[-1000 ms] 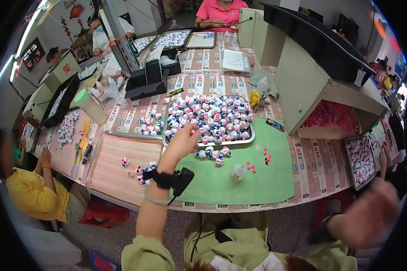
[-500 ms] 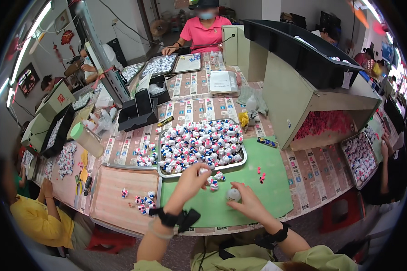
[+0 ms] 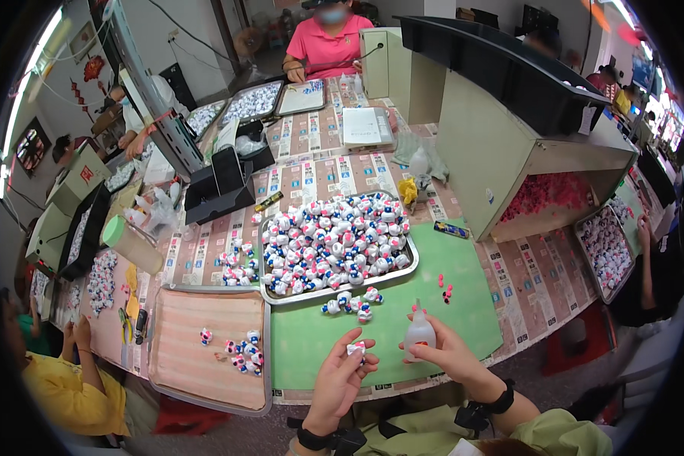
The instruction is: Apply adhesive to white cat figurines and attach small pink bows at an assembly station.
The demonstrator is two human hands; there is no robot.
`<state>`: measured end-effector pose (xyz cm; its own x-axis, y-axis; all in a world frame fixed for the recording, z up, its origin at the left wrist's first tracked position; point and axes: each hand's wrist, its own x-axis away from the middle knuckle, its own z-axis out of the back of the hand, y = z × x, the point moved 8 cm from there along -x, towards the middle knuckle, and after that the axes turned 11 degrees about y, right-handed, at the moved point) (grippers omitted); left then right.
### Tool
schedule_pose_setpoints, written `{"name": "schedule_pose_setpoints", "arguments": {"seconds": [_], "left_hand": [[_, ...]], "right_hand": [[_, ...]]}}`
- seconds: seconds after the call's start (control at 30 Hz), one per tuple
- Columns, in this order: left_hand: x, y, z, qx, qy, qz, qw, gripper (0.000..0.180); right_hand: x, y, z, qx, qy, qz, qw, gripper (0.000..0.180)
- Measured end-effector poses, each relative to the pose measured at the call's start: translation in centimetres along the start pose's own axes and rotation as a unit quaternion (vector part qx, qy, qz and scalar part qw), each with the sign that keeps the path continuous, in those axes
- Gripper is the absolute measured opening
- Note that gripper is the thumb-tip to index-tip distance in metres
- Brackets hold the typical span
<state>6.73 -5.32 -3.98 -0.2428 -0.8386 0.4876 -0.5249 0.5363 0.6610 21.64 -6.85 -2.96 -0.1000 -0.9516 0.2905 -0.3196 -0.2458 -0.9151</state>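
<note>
Near the front of the green mat (image 3: 460, 304), my left hand (image 3: 340, 387) pinches a small white figurine (image 3: 356, 348) with a pink spot between thumb and fingertips. To its right, my right hand (image 3: 450, 353) is closed around a translucent squeeze bottle (image 3: 419, 333), held nearly upright with its thin nozzle up. A few more white, blue and pink figurines (image 3: 353, 302) lie on the mat just beyond my hands. Behind them stands a metal tray (image 3: 340, 294) heaped with the same kind of figurines.
Several figurines (image 3: 247, 356) sit in a pink-lined tray (image 3: 190, 372) at left. Small pink pieces (image 3: 448, 292) and a glue tube (image 3: 451, 229) lie at right, beside a large beige box (image 3: 471, 167). A phone (image 3: 228, 173) stands far left. A co-worker in pink (image 3: 325, 49) sits opposite.
My left hand has come back from the heaped tray's front edge toward me, turning palm up with the figurine. My right hand has lifted the bottle off the mat and stood it upright.
</note>
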Motion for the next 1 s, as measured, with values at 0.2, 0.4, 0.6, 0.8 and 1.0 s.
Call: {"name": "schedule_pose_setpoints", "arguments": {"seconds": [0.2,0.4,0.6,0.8,1.0], "left_hand": [[-0.4,-1.9,0.4,0.007,-0.029,-0.025,0.999,0.035],[0.2,-1.6,0.3,0.017,-0.041,0.005,0.999,0.036],[-0.2,-2.2,-0.3,0.004,-0.061,-0.023,0.998,0.036],[0.0,-2.5,-0.8,0.018,-0.067,-0.006,0.998,0.038],[0.4,-2.4,-0.7,0.002,-0.058,-0.004,0.998,0.038]], "right_hand": [[1.3,-0.3,0.7,-0.032,0.017,0.011,0.999,0.04],[1.7,-0.4,-0.8,-0.036,0.025,0.007,0.999,0.037],[1.8,-1.2,0.0,-0.079,0.072,0.043,0.993,0.033],[2.3,-2.0,1.2,-0.031,0.099,0.09,0.991,0.033],[2.8,-3.4,1.8,-0.022,0.126,0.164,0.978,0.034]]}}
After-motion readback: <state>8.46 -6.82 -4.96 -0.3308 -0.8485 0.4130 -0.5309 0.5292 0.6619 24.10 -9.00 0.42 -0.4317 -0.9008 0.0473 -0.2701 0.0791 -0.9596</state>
